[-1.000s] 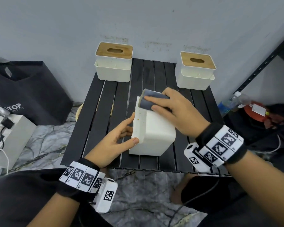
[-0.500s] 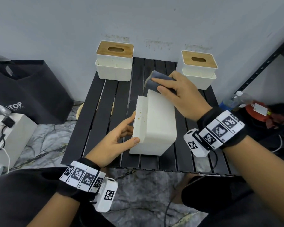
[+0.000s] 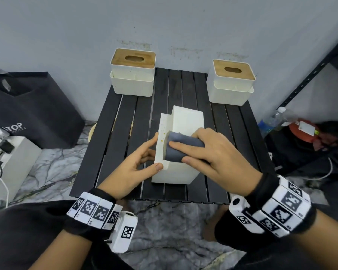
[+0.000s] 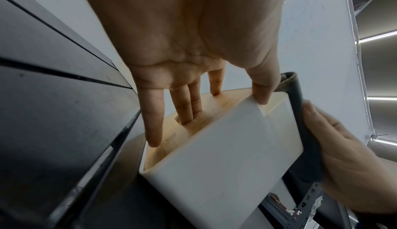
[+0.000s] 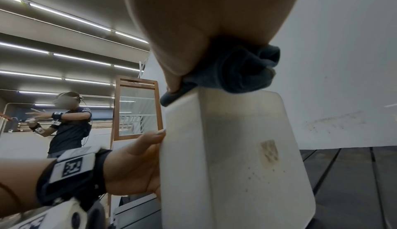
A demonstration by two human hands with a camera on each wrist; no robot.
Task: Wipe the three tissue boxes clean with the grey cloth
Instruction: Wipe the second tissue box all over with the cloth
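A white tissue box (image 3: 185,123) lies on its side in the middle of the black slatted table (image 3: 113,143), wooden lid facing left. My left hand (image 3: 151,152) grips its left near end, thumb on the top edge and two fingers (image 4: 187,107) in the lid's slot. On the near part of the box's upper face my right hand (image 3: 201,152) grips the folded grey cloth (image 3: 176,152) and presses it down. The box (image 5: 236,147) shows a yellowish stain (image 5: 268,151) and specks on its side. Two more tissue boxes stand upright at the back left (image 3: 133,82) and back right (image 3: 230,88).
A black bag (image 3: 33,110) and a white case with cables (image 3: 12,162) stand left of the table. To the right are a water bottle (image 3: 271,121), a red object (image 3: 302,131) and a black metal shelf (image 3: 310,75). A person (image 5: 68,122) stands far off.
My right hand slid the cloth out to the far end of the box, then back along its top to the near end. The left hand and the box stayed put.
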